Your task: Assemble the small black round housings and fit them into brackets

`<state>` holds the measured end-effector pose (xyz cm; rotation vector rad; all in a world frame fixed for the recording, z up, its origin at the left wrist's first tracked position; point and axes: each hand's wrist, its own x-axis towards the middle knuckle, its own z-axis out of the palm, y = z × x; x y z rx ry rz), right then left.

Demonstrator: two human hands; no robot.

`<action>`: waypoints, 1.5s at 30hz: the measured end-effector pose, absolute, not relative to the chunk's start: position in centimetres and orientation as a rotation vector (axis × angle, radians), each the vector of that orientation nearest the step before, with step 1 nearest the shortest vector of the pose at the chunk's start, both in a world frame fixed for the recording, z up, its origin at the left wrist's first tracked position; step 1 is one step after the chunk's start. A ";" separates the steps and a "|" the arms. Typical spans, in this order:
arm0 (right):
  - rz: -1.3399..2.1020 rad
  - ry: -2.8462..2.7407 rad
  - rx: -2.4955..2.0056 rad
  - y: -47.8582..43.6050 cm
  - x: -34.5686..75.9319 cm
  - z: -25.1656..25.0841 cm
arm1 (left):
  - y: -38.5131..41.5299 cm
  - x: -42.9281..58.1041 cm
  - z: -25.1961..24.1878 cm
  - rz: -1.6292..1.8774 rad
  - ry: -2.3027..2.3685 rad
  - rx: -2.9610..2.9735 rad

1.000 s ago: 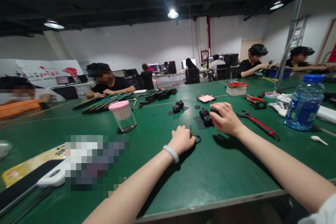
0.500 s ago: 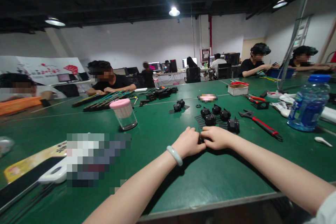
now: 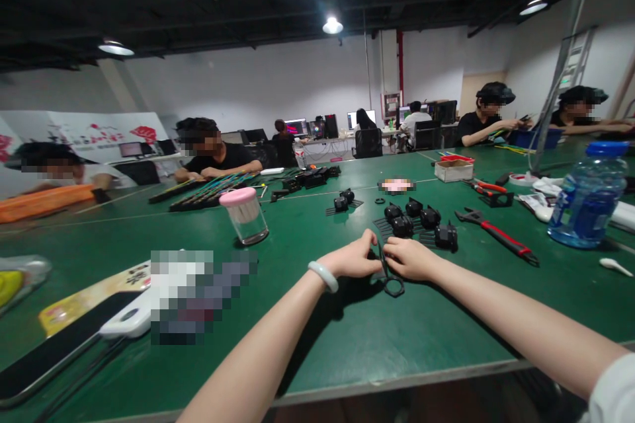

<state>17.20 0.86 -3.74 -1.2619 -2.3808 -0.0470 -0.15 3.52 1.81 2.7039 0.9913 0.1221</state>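
My right hand (image 3: 411, 258) is closed, fingers curled over a thin black forked part (image 3: 382, 256); the part is mostly hidden between the hands. Just below the fingertips shows a black ring (image 3: 394, 287); I cannot tell whether it is joined to that part. My left hand (image 3: 353, 257), a pale bangle (image 3: 323, 276) on its wrist, faces the part from the left with thumb and forefinger apart, the thumb tip close to it. Several black rounded pieces with thin prongs (image 3: 403, 225) lie just beyond the hands. Farther off lie similar pieces (image 3: 342, 201) and a small black ring (image 3: 380, 201).
On the green table (image 3: 317, 357), an adjustable wrench (image 3: 501, 238) and a blue-capped bottle (image 3: 588, 198) stand out at right. To the left are a pink-lidded jar (image 3: 247, 217) and a white-handled item (image 3: 131, 317). Several people sit across the table.
My left thumb and forefinger have spread apart, and the hands have separated slightly. The black ring and upright thin part now show between them. The view has shifted slightly left.
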 end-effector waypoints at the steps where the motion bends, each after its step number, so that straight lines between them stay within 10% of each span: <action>1: -0.030 -2.370 -1.247 0.7 17.2 -3.7 | 3.6 -0.2 1.9 0.121 0.985 2.687; 45: 0.809 -2.179 -0.990 1.6 18.3 -3.5 | 5.4 -0.4 -0.9 0.489 0.854 2.476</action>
